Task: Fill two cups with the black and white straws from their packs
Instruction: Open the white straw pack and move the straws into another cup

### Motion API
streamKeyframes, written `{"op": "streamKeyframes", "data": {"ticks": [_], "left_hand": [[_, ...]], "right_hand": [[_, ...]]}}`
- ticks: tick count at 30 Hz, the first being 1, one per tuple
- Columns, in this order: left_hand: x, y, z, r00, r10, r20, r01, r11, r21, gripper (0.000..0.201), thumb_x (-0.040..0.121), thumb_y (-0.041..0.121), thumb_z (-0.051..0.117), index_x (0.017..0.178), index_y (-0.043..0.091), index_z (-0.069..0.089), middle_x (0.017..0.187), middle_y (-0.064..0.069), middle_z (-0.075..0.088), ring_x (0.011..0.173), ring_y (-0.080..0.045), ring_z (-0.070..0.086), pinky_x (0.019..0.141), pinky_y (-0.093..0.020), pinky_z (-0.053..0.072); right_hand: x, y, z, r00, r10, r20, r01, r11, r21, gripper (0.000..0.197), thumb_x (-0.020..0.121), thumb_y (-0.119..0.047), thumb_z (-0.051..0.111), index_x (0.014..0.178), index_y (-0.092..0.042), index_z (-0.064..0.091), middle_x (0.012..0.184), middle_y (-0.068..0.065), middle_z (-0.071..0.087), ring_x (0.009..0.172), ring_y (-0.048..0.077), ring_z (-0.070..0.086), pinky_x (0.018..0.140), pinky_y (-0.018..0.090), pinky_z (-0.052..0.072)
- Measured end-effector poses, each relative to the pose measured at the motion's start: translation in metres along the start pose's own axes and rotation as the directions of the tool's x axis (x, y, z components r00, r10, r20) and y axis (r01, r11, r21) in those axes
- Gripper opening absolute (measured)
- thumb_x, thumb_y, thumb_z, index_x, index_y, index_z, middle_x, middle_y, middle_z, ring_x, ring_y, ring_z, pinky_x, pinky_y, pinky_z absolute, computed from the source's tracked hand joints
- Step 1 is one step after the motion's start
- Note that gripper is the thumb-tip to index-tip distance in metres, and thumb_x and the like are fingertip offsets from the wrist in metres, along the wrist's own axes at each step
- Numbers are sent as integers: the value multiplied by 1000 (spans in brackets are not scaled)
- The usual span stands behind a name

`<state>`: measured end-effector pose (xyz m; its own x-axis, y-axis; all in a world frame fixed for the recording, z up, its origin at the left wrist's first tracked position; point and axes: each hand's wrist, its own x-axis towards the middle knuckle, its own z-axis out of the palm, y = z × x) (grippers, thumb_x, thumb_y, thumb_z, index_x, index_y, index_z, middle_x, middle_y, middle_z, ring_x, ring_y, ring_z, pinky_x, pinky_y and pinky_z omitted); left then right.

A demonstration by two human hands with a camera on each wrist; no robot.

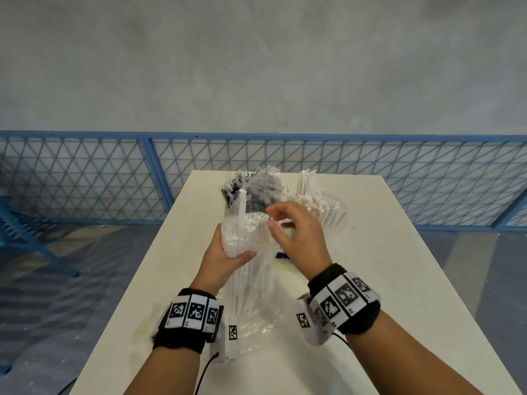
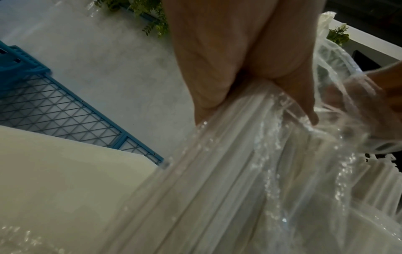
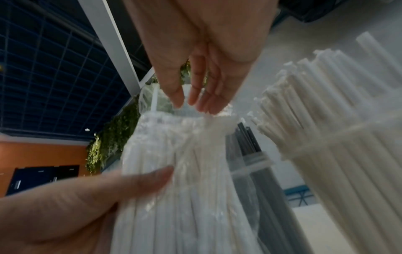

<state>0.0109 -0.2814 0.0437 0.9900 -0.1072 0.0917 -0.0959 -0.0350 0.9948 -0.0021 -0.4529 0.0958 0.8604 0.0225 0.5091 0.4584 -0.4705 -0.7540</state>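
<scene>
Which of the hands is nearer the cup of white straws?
Right. The right hand hovers just in front of the cup; the left hand grips the white pack farther left.

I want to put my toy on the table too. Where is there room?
The white table is bare along its right side, right of the right hand, and near the left edge beside the left hand. The far middle is crowded: clear cup of white straws, black straws, plastic pack.

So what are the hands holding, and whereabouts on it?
The left hand grips the pack of white straws around its upper part; the right hand holds nothing.
</scene>
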Motion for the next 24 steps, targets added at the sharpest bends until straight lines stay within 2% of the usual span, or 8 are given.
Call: {"op": "streamKeyframes", "data": {"ticks": [3,6,9,11,13,17,21,24], "left_hand": [[-3,-1,-1,1000,-8,4,8,1000,-21,64,62,18,82,111,42,50,118,1,63,110,-13,61,92,-35,51],[-6,-2,-2,1000,-22,18,22,999,-27,67,60,18,82,118,35,52,120,0,64,112,-14,61,95,-38,50],[-6,-4,-4,999,-31,37,32,999,-24,80,58,26,84,129,22,49,123,-1,63,115,-16,60,98,-40,49],[-6,-4,-6,999,-40,37,41,999,-25,83,55,32,84,129,20,49,123,-3,63,115,-17,60,98,-43,49],[-5,-5,-8,998,-52,41,54,998,-33,82,55,34,84,128,19,50,122,-4,64,114,-19,61,98,-45,49],[-4,-5,-12,996,-52,72,56,997,-60,67,59,27,83,121,21,57,116,-2,69,110,-18,64,94,-37,50],[-3,-5,-14,996,-38,77,45,995,-91,72,57,31,83,123,17,56,116,-2,69,110,-17,64,90,-30,53],[-2,-5,-15,994,-46,96,55,994,-92,70,59,26,83,123,18,55,116,-3,68,109,-17,64,89,-29,53]], "right_hand": [[-8,13,10,992,95,77,-89,993,-78,45,77,-19,73,119,-17,56,113,0,56,96,8,54,81,3,41],[-9,15,12,985,132,113,-127,991,-52,55,73,-16,77,123,-15,54,116,-3,52,95,6,52,78,-3,37],[-12,12,17,993,87,79,-89,996,19,51,71,-9,77,117,-16,59,111,-8,53,94,-5,51,81,0,39],[-15,10,24,998,48,41,-50,998,34,47,70,-8,76,114,-17,61,110,-6,56,97,-12,50,84,2,38],[-17,11,31,996,83,42,-86,994,71,52,70,-10,77,118,-16,58,114,-5,59,103,-9,51,89,5,39],[-13,10,39,979,189,79,-197,973,117,60,68,-16,80,121,-19,53,117,-7,58,104,4,55,90,15,45],[-12,8,45,963,270,22,-271,953,134,61,64,-16,83,116,-12,51,103,-17,51,91,-8,51,76,-1,39],[-14,9,47,965,259,42,-261,963,69,62,66,-20,82,119,-14,51,109,-10,55,92,-3,50,74,-2,36]]}}
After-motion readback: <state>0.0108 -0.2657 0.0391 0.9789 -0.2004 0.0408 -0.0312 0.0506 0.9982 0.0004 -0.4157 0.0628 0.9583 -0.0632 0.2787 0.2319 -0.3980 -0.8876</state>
